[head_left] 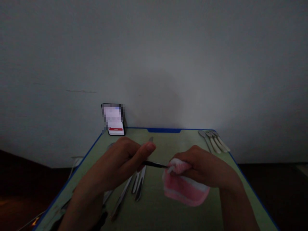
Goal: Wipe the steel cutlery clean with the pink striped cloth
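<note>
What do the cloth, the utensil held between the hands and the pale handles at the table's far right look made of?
Cloth: soft, matte fabric, perhaps terry, judging by its bunched folds.
Utensil: probably metal, being thin and stiff-looking; it shows dark, so finish is unclear.
Pale handles: smooth-looking, off-white, possibly plastic; dim light leaves ceramic open.

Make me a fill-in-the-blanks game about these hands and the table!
1. The right hand holds a cloth coloured white and ____.
2. The left hand holds a thin, dark object, whose other end meets the bunched-up ____.
3. The table has an edge coloured ____.
4. The phone shows a bar coloured ____ low on its screen.

Missing words: pink; cloth; blue; red.
</note>
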Motion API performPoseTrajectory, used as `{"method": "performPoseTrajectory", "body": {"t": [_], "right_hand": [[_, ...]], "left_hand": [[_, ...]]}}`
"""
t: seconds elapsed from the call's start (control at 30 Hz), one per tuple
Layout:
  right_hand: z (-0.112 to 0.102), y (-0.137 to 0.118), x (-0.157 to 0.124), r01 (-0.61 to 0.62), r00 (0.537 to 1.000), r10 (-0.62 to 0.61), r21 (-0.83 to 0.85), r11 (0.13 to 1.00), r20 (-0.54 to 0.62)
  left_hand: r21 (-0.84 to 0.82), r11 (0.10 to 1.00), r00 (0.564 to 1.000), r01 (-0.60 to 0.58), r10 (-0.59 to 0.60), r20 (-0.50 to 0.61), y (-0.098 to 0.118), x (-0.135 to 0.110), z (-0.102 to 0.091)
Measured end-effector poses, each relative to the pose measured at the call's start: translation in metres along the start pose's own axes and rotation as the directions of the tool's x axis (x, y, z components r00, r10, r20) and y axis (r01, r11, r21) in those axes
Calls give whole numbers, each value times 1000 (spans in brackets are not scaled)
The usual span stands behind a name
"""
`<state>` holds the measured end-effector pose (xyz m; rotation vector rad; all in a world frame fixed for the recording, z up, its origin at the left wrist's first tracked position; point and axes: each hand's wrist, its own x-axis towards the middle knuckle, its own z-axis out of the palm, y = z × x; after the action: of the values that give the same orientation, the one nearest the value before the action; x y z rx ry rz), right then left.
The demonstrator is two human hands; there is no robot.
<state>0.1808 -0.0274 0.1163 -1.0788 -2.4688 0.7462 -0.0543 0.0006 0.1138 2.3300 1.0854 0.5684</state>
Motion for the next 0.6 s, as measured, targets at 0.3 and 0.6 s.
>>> {"method": "performPoseTrajectory", "body": {"t": [0.3,0.6], "right_hand": [[-3,8,0,-19,999,18,-38,999,-37],[-12,8,-8,-126,988,129,-36,991,87]], "left_hand": [[45,999,999,-9,8,32,14,11,8],[102,992,989,-68,54,140,3,-3,-10]]}}
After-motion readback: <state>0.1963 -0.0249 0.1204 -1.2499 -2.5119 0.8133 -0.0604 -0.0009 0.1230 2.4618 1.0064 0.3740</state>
